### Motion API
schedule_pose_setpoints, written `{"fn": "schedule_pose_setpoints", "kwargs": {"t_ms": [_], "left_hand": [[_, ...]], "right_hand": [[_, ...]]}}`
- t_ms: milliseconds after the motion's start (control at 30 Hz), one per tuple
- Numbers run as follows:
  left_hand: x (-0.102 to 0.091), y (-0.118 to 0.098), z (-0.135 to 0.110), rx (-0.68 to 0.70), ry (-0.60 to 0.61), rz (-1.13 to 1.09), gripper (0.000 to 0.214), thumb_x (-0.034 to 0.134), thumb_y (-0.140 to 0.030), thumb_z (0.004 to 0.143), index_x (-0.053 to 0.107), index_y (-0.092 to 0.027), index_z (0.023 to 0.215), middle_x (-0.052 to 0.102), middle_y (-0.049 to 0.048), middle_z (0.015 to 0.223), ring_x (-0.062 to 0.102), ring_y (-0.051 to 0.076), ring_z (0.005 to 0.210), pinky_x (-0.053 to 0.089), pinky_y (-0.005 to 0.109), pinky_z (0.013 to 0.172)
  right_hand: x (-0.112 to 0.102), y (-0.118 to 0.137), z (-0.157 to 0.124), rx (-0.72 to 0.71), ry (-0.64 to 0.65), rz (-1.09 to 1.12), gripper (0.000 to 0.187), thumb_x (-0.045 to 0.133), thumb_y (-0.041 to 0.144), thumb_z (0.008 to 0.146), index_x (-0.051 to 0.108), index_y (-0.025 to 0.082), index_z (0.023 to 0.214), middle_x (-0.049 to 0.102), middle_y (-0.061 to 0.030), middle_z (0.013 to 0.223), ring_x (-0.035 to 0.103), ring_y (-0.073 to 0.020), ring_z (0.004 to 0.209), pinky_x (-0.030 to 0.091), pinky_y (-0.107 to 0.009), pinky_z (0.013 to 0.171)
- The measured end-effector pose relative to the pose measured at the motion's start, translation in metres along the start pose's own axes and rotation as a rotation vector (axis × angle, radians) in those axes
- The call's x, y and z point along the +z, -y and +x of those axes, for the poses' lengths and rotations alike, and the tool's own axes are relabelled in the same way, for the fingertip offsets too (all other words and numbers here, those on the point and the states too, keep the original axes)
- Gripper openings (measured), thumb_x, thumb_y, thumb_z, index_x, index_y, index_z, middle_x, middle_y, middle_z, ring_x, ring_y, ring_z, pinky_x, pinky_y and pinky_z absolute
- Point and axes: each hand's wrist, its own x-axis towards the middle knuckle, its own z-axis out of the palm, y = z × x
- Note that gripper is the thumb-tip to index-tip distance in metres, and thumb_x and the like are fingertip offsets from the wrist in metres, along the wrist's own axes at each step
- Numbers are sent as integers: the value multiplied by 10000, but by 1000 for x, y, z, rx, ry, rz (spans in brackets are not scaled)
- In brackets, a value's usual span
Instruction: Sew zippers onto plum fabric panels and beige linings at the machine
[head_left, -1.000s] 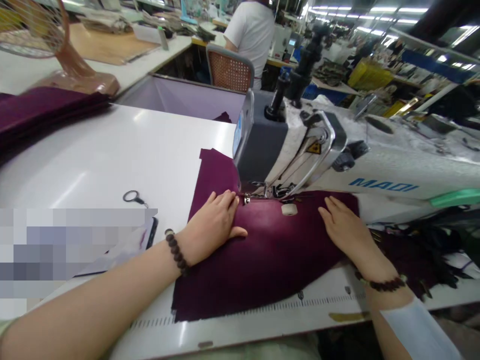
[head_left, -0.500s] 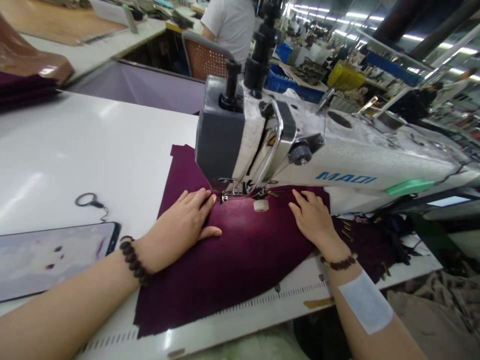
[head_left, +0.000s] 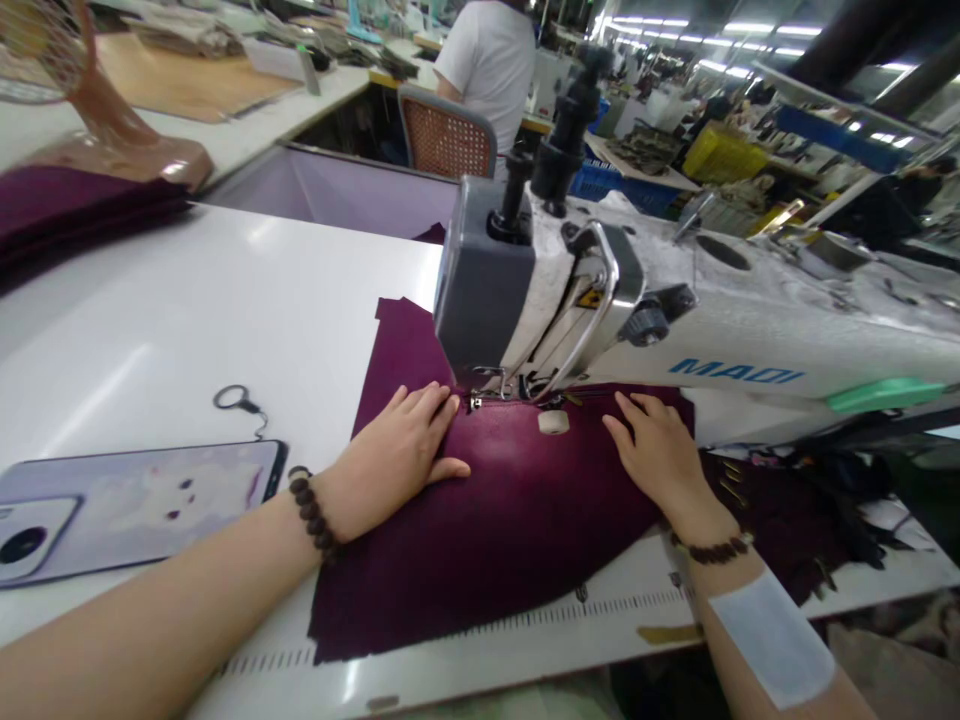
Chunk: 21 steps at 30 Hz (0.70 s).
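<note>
A dark purple leather piece (head_left: 495, 520) lies flat on the white table (head_left: 187, 310) under the head of a grey-white sewing machine (head_left: 600, 300). My left hand (head_left: 397, 455) rests flat on the leather just left of the needle, fingers stretched toward the presser foot (head_left: 487, 392). On the right side of the needle, my right hand (head_left: 656, 455) presses flat on the same piece. Each wrist carries a dark bead bracelet. A small round white part (head_left: 553, 422) sits on the leather between the hands.
A phone in a pale case (head_left: 135, 505) lies at the left with a ring cord (head_left: 238, 402) beside it. Folded purple material (head_left: 75, 210) and a fan base (head_left: 127, 150) stand at the far left. A person in a white shirt (head_left: 491, 65) sits beyond.
Both hands have kept their flat hold on the leather by the needle. Only the head camera has swung, shifting the scene sideways between frames.
</note>
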Motion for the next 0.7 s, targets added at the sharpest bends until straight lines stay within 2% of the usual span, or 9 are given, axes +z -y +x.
{"fn": "schedule_pose_setpoints", "kwargs": {"t_ms": [133, 233, 333, 433, 500, 600, 700], "left_hand": [[-2, -2, -3, 4, 51, -7, 836, 449, -648, 758, 426, 10, 1272, 465, 240, 1236, 402, 341, 1186, 319, 487, 1002], [-2, 4, -2, 0, 61, -9, 902, 470, -692, 711, 415, 4, 1282, 442, 247, 1264, 379, 354, 1212, 306, 492, 1009], [-5, 22, 7, -64, 93, 10, 786, 476, -637, 766, 449, -26, 1260, 444, 240, 1266, 374, 349, 1223, 316, 491, 995], [-9, 46, 16, -200, 147, 30, 667, 469, -577, 817, 473, -56, 1233, 439, 230, 1270, 376, 344, 1224, 341, 492, 965], [-9, 61, 18, -293, 156, 36, 670, 475, -564, 824, 433, -58, 1262, 410, 233, 1294, 352, 340, 1241, 342, 486, 961], [-7, 78, 15, -382, 153, 47, 693, 476, -555, 832, 376, -53, 1300, 386, 238, 1313, 324, 327, 1261, 342, 473, 961], [-5, 91, 10, -450, 141, 60, 697, 456, -566, 836, 374, -52, 1299, 396, 234, 1302, 334, 325, 1252, 362, 466, 940]], "right_hand": [[7, -2, -3, -26, -44, 22, 409, 392, 321, 894, 554, 97, 1196, 542, -151, 1190, 522, -298, 1008, 450, -419, 835], [9, -4, 3, -85, -81, 86, 410, 366, 314, 899, 562, 72, 1166, 550, -163, 1174, 523, -291, 1028, 447, -421, 856], [5, 0, 13, -191, -191, 232, 396, 318, 315, 907, 590, 91, 1087, 596, -148, 1028, 537, -251, 992, 435, -399, 888], [-5, 14, 17, -255, -274, 326, 356, 316, 334, 900, 607, 140, 968, 600, -108, 837, 549, -238, 892, 433, -408, 879], [-9, 25, 14, -315, -225, 378, 321, 318, 315, 897, 593, 154, 936, 592, -106, 854, 537, -237, 899, 441, -405, 865], [-7, 37, 5, -393, -115, 446, 299, 314, 272, 893, 560, 146, 1007, 571, -125, 992, 501, -243, 1001, 432, -420, 890], [0, 37, -2, -389, -117, 472, 322, 334, 297, 888, 534, 137, 1083, 568, -133, 1052, 502, -246, 1043, 440, -439, 902]]}}
